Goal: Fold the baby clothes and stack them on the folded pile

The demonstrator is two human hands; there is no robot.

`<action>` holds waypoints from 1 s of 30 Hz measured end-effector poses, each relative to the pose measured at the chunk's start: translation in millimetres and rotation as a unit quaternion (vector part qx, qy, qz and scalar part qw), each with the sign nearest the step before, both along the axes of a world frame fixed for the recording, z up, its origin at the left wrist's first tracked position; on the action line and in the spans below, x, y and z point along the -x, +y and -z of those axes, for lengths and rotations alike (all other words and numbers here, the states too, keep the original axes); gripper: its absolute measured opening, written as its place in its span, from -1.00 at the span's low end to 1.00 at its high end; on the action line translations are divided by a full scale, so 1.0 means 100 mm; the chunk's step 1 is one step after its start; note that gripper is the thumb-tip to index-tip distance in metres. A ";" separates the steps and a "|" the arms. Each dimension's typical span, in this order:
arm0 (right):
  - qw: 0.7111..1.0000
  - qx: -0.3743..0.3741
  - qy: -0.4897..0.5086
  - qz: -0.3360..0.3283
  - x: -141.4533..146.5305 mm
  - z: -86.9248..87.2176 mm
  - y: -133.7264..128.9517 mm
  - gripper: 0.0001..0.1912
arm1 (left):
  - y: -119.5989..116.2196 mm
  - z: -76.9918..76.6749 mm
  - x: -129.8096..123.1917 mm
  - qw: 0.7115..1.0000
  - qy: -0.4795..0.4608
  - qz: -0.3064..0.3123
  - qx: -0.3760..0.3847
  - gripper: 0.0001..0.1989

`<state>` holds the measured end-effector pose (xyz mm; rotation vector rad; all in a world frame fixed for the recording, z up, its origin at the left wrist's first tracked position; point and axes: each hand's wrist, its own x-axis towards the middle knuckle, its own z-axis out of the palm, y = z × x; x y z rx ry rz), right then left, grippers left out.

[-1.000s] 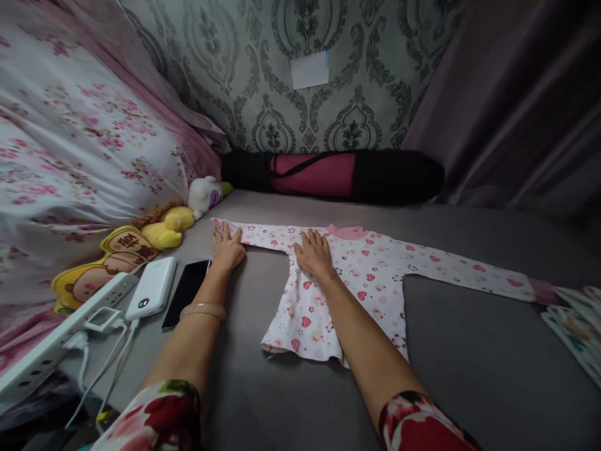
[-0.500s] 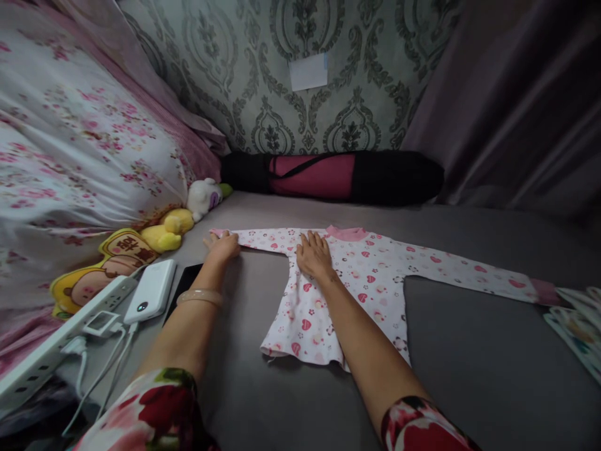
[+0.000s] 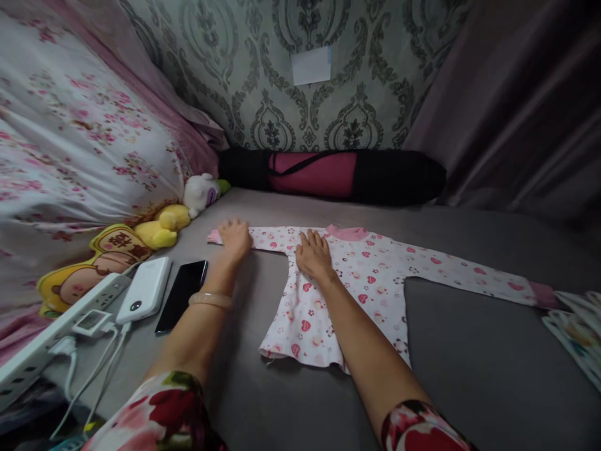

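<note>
A small white shirt (image 3: 375, 282) with pink hearts and a pink collar lies spread flat on the grey sheet (image 3: 469, 376), both sleeves stretched out sideways. My left hand (image 3: 235, 239) is over the left sleeve, near its pink cuff (image 3: 215, 237), with its fingers apart and slightly blurred. Flat on the shirt's upper left part, beside the collar, rests my right hand (image 3: 313, 254), its fingers extended. The far right sleeve ends in a pink cuff (image 3: 543, 294).
On the left are a black phone (image 3: 183, 294), a white power bank (image 3: 144, 288), a power strip (image 3: 101, 297) with cables, and plush toys (image 3: 164, 224). A black and pink bag (image 3: 319, 174) lies along the wall. Folded fabric (image 3: 575, 332) is at the right edge.
My left hand has moved right along the sleeve, away from the cuff, which now shows. More of the phone is visible. My right hand has stayed in place on the shirt.
</note>
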<state>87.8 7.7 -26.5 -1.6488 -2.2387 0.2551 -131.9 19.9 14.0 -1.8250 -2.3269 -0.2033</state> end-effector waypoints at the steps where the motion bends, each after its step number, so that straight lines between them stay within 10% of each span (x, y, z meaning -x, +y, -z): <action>1: 1.000 -0.001 -0.001 -0.001 0.00 0.00 0.00 -0.42 | 0.01 0.03 -0.18 0.997 -0.024 0.073 -0.001 -0.55; 4: 1.000 0.003 -0.011 -0.006 -0.01 -0.01 0.00 -0.42 | 0.06 0.18 -0.70 0.964 -0.094 0.250 0.005 -0.51; 9: 0.999 0.021 -0.030 -0.015 -0.03 -0.01 0.01 -0.41 | 0.11 0.43 -1.02 0.950 -0.138 0.275 0.049 -0.51; 30: 1.000 0.003 -0.018 -0.004 0.00 0.02 0.01 -0.43 | 0.16 0.42 0.30 0.993 -0.058 0.048 0.091 -0.41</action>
